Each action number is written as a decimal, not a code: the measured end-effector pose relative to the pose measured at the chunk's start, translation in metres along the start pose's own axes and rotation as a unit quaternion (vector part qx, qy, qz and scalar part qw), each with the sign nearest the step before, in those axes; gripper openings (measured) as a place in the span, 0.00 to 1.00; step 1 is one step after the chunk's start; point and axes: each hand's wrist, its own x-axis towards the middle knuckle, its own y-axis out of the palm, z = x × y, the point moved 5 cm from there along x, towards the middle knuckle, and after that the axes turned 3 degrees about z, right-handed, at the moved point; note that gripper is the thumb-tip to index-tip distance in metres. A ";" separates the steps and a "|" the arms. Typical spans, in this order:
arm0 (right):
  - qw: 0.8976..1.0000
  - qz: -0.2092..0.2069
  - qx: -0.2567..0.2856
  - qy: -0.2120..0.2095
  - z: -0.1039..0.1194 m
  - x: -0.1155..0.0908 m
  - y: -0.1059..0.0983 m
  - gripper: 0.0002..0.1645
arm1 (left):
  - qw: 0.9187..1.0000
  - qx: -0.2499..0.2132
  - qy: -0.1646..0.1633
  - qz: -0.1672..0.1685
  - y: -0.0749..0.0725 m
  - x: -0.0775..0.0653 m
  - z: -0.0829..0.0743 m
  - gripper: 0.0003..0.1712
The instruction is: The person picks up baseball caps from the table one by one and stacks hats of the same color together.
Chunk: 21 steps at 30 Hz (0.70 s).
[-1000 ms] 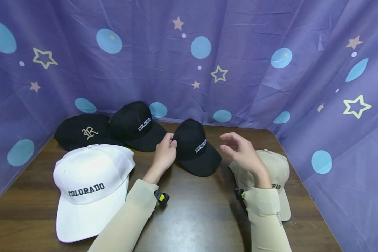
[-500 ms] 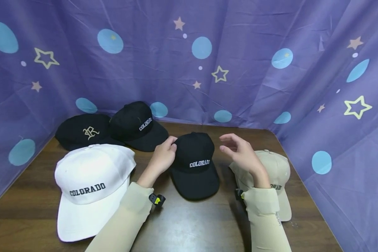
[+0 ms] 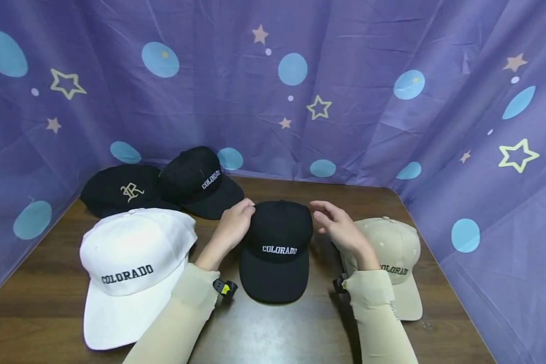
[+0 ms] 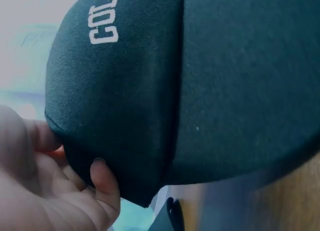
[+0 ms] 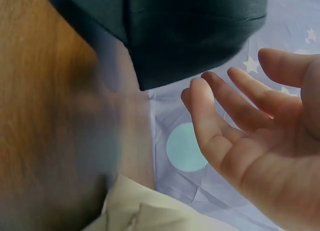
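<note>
the left forearm (image 3: 182, 314) rises from the bottom edge of the head view, slanting toward the right; the right forearm (image 3: 382, 326) stands steeper and leans a little left, both in pale sleeves (image 3: 175, 326) ending in cuffs (image 3: 370, 287), with the wrists (image 3: 211, 259) bare beyond them. the left grip (image 3: 234, 226) pinches, its fingers (image 4: 104, 185) bent in toward each other, part of the palm (image 4: 52, 193) showing in the left wrist view. the right grip (image 3: 341, 231) is loose, its fingers (image 5: 205, 108) spread apart and softly curved, palm showing in the right wrist view, fingertips (image 3: 315, 205) pointing toward the left grip
</note>
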 end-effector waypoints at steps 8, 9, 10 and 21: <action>1.000 0.008 -0.006 0.020 -0.004 0.004 0.009 0.17 | 1.000 0.001 0.006 -0.007 -0.004 0.000 0.000 0.15; 1.000 0.006 -0.009 0.019 -0.004 0.004 0.009 0.15 | 1.000 0.002 0.006 -0.006 -0.004 0.000 -0.001 0.15; 1.000 0.005 -0.013 0.018 -0.004 0.004 0.010 0.14 | 1.000 0.005 0.006 -0.002 -0.003 0.000 -0.001 0.15; 0.999 0.006 -0.038 -0.008 -0.005 0.007 0.011 0.10 | 0.999 0.042 -0.008 0.022 -0.004 0.000 -0.001 0.13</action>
